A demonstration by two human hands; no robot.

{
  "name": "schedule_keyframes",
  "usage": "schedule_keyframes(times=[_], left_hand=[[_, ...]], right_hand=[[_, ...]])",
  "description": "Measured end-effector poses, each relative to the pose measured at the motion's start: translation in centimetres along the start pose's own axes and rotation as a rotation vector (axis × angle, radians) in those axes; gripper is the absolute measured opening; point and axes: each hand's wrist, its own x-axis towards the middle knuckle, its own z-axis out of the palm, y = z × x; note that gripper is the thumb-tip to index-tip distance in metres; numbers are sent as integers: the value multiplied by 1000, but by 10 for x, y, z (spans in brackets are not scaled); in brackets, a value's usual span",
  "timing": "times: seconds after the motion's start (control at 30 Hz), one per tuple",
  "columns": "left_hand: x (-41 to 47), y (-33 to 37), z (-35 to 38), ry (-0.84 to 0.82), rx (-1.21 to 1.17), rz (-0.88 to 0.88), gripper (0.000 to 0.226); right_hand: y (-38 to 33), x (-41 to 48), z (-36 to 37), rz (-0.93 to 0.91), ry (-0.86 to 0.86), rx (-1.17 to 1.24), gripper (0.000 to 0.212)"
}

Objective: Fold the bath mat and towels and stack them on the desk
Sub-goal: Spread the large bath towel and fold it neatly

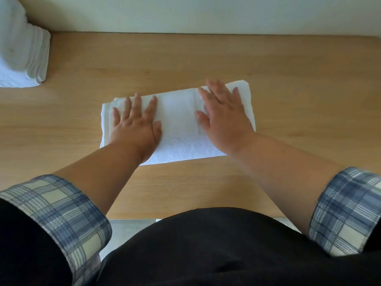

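The white towel (177, 122) lies folded in the middle of the wooden desk (299, 79). It is a neat block, and its long side runs from nine o'clock to three o'clock. The person stands at the six o'clock edge and leans over it.

The left hand (135, 124) lies flat on the nine o'clock end of the towel. The right hand (221, 118) lies flat on the three o'clock end. All the fingers are straight and spread wide. They hold nothing and only press down on the cloth.

Well apart, at ten o'clock in the desk's corner, sits a pile of folded white towels (22, 52).

I think this is the step of patting the fold flat. The next move is likely to lift the towel onto that pile. For that, the hands need to slide under both ends so the fold does not fall open, and then carry it over to ten o'clock.
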Motion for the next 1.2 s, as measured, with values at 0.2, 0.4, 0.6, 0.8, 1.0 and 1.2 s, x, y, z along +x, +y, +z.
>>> schedule_keyframes(times=[0.2, 0.4, 0.6, 0.8, 1.0, 1.2], left_hand=[[8, -2, -9, -53, 96, 83, 67], [25, -9, -13, -66, 113, 160, 70], [20, -11, -5, -51, 61, 134, 72], [25, -10, -4, -64, 49, 141, 74], [32, -10, -6, -59, 30, 194, 72], [34, -13, 5, -47, 18, 219, 72]], right_hand=[[12, 9, 22, -3, -221, -192, 69], [12, 18, 27, -6, -243, -207, 70], [12, 21, 30, -30, -266, -202, 70], [14, 22, 31, -45, -254, -200, 72], [13, 18, 28, -35, -223, -193, 72], [11, 17, 27, -11, -202, -204, 72]])
